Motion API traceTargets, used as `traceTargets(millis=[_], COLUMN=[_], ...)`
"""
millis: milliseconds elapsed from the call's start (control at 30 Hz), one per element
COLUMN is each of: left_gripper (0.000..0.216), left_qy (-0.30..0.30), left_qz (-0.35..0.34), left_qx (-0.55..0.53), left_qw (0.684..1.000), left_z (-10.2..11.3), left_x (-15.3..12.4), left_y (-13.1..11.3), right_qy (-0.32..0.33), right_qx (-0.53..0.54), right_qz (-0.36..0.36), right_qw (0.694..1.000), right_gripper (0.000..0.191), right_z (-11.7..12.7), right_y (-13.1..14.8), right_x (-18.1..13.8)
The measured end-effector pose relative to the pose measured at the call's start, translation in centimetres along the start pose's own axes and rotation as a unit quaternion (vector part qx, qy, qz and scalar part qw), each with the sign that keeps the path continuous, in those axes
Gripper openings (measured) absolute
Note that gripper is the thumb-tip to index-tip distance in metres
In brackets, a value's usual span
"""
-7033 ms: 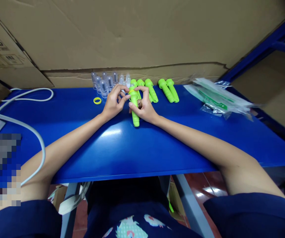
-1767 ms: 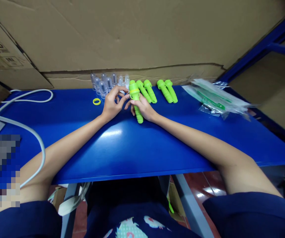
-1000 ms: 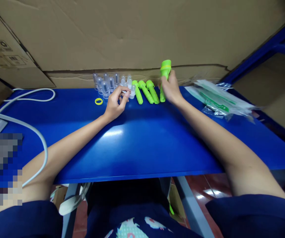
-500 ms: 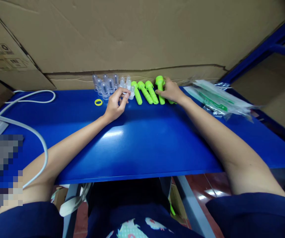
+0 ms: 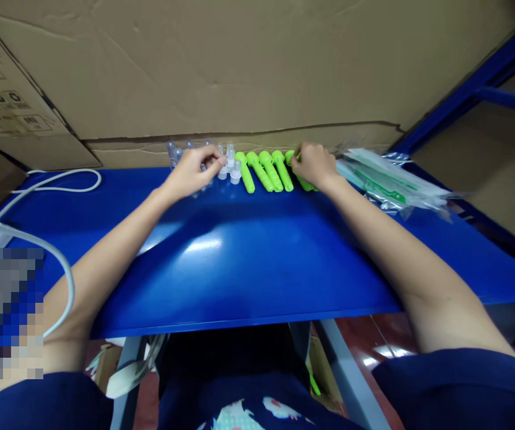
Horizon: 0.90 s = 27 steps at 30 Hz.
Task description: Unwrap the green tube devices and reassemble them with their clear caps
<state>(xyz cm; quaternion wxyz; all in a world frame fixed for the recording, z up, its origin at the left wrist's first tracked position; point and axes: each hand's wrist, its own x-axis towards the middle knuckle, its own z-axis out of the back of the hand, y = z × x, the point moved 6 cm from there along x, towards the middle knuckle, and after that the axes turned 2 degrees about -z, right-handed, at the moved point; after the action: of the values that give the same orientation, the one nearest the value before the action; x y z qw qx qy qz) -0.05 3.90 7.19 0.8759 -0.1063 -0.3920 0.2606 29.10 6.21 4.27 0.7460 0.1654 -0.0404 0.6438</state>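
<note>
My left hand (image 5: 197, 170) is closed, its fingertips pinched at a small clear plastic piece with a whitish base (image 5: 222, 173). Beside it stand similar small clear pieces (image 5: 236, 172). Larger clear plastic domes (image 5: 171, 152) are partly hidden behind the hand. A row of bright green flashlight-shaped bodies (image 5: 270, 172) lies to the right, their wide ends toward the cardboard. At the row's right end my right hand (image 5: 315, 164) has its fingers curled over another green flashlight-shaped body (image 5: 303, 180), which it largely covers.
Clear plastic bags with green print (image 5: 392, 182) lie on the right of the blue table (image 5: 248, 257). A white cable (image 5: 67, 266) loops over the left side. Cardboard (image 5: 239, 71) walls the back, and a blue frame bar (image 5: 468, 77) slants at right.
My right hand has let the fourth green body lie in the row and moved right onto another. My left hand has shifted slightly left and up, covering the yellow ring and several domes.
</note>
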Motion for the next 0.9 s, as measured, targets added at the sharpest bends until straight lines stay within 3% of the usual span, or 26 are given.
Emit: traceTargets(millis=[133,233,367,600,900], left_gripper=[0.028,0.026,0.025,0.026,0.019], left_qy=[0.141,0.226,0.348,0.374,0.367], left_qz=[0.070,0.170,0.304,0.371,0.352], left_qx=[0.159,0.283,0.294,0.286,0.239], left_qw=[0.975,0.916,0.837,0.800,0.827], left_z=[2.6,3.8,4.0,3.8,4.1], left_x=[0.1,-0.7,-2.0,-3.0,-3.1], left_y=[2.8,4.4,4.4,4.9,6.1], right_qy=[0.039,0.057,0.073,0.074,-0.062], right_qx=[-0.053,-0.079,-0.103,-0.099,0.084], right_qz=[-0.037,-0.049,-0.056,-0.050,-0.070], right_qw=[0.997,0.994,0.990,0.991,0.992], right_gripper=[0.035,0.034,0.040,0.037,0.032], right_z=[0.3,0.1,-0.2,-0.6,3.5], right_y=[-0.2,-0.3,-0.4,-0.8,0.0], right_x=[-0.4,-0.5,-0.7,-0.3,-0.6])
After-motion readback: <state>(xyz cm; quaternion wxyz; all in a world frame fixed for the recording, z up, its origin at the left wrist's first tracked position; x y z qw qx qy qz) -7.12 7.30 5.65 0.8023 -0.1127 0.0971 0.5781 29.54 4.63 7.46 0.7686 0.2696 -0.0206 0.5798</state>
